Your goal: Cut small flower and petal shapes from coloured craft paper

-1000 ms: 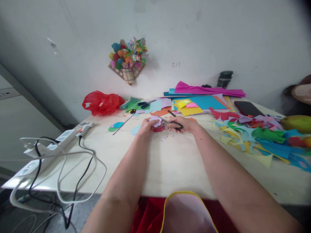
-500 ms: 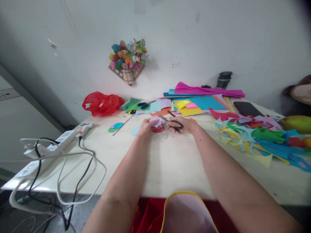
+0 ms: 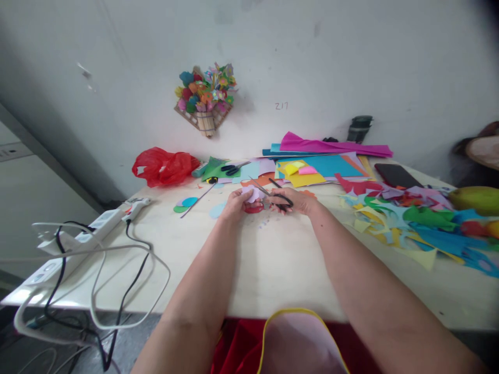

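Between the thumb and fingers of my left hand (image 3: 235,203) is a lilac paper flower (image 3: 253,194) with a scalloped edge. My right hand (image 3: 295,201) is wrapped round the black handles of a pair of scissors (image 3: 284,201). The blades point left and away from me, spread apart, close to the flower's right edge. A red paper piece (image 3: 254,210) lies under the flower, partly hidden by my left fingers. Tiny paper snippets (image 3: 264,224) are scattered on the table just below my hands.
Colourful paper scraps (image 3: 413,223) and a phone (image 3: 401,175) lie to the right. Coloured sheets (image 3: 339,165) and second scissors (image 3: 233,169) are at the back. Left stand a red plastic bag (image 3: 164,166), paper discs (image 3: 189,201) and a power strip (image 3: 83,239) with loose cables.
The lilac flower has turned slightly in my left fingers and shifted a little to the right. My right hand and the scissors have barely moved.
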Motion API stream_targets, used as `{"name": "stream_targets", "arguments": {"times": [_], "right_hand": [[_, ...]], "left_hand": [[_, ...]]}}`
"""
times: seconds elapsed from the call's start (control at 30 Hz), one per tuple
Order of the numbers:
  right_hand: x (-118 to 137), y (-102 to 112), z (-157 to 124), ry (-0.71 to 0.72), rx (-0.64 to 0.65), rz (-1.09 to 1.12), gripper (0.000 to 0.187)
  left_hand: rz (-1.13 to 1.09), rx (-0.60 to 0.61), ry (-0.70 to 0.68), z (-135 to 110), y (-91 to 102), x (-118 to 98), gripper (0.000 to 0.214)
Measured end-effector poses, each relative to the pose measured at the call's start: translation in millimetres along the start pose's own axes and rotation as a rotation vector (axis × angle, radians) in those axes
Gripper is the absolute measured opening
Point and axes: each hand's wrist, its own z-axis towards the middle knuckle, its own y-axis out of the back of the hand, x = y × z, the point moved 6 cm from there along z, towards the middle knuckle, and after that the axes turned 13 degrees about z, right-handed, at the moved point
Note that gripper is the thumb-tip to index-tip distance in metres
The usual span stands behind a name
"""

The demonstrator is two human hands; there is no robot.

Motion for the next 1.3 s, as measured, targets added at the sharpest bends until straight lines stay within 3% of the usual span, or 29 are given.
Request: {"name": "stream_targets", "arguments": {"times": [0.4,0.67,0.97,1.3], "right_hand": [[-2,-2,0,-0.024,-0.002,0.051,0.023],[2,-5,-1,-0.006,-0.024,0.016,0.023],[-3,-6,6,-0.005,-0.047,0.007,0.024],[-6,-6,8,-0.027,-0.063,0.013,0.024]], "left_hand": [[0.024,0.048,0.049,-2,-3.3,6,0.045],[-0.001,0.07,-0.008,-4,-10.3,-2,0.051],[-0.014,-0.087,-0.005,-5,-7.6,-4,0.04],[-0.022,-0.154,-0.003,-4,-2.1,-2,0.04]]}}
